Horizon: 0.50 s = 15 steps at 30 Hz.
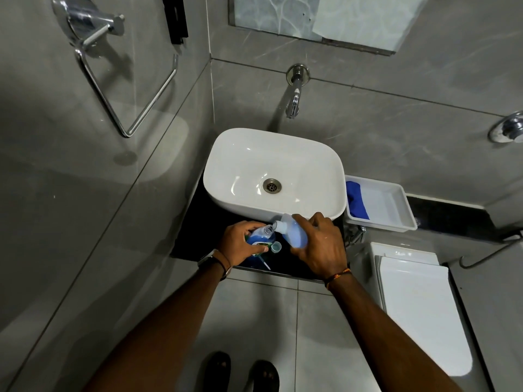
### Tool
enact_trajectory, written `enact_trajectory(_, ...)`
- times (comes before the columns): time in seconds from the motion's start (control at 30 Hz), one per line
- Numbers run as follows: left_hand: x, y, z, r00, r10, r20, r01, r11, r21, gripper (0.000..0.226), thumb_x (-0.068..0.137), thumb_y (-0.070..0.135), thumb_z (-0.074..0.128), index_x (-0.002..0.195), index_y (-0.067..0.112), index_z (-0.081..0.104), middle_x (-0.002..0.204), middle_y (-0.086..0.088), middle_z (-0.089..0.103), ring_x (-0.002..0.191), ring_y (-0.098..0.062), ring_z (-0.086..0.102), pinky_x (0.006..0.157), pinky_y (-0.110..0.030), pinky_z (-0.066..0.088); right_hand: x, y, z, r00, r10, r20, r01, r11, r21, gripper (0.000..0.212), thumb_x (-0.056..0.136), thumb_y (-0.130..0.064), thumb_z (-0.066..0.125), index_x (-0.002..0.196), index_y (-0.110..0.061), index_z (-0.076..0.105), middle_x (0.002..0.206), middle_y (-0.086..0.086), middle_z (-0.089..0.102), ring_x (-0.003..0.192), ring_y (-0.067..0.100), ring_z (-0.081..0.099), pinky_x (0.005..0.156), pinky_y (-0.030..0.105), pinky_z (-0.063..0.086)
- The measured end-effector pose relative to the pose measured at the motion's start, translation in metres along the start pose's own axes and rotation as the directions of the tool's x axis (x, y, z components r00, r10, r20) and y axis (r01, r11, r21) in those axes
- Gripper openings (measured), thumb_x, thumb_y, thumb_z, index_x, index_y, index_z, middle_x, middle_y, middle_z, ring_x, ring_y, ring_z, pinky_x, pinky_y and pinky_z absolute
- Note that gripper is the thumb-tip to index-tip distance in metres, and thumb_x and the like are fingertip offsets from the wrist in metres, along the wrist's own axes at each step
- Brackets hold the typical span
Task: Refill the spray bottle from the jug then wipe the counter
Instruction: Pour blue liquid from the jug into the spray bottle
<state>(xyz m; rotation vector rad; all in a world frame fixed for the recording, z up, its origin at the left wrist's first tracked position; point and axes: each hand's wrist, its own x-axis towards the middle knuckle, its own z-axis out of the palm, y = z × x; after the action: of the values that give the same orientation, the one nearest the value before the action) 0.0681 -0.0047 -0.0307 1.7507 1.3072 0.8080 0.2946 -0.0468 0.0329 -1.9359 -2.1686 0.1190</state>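
- The right hand (318, 246) is wrapping its fingers and thumb over the body of the jug (293, 232), clamping it from above, with the wrist bent and the forearm running down toward the lower right of the frame.
- The jug, a translucent container with pale blue liquid, is lying tilted nearly flat; its long axis is running from lower right to upper left, and its white neck is pointing left toward the other container.
- The left hand (239, 244) is curling around the spray bottle (261, 236), thumb on the upper side and fingers closed on the near side, gripping it firmly.
- The spray bottle, holding darker blue liquid, is standing about upright on the dark counter (195, 230), its open mouth meeting the jug's neck just below the front rim of the white basin (319, 176).
- 1 small teal cap (276, 247) is lying on the counter between the 2 hands.
- At the right, a white tray (396, 205) is holding a blue cloth (357, 203).
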Motion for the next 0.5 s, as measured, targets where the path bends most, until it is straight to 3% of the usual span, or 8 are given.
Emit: enact_trajectory(0.5,-0.001,0.010,0.003,1.000,-0.001,-0.023,0.001,1.000,0.006,0.061,0.062,0.029,0.093,0.117,0.016,0.070,0.113,-0.002,0.073,0.101,-0.017,0.070,0.090,-0.035,0.060,-0.004,0.006,-0.008,0.998,-0.043,-0.038,0.037,0.991,-0.132,0.078,0.068,-0.044,0.087,0.139,-0.029,0.058,0.106,0.008,0.058,0.096,0.031,0.059,0.080,0.045,0.054)
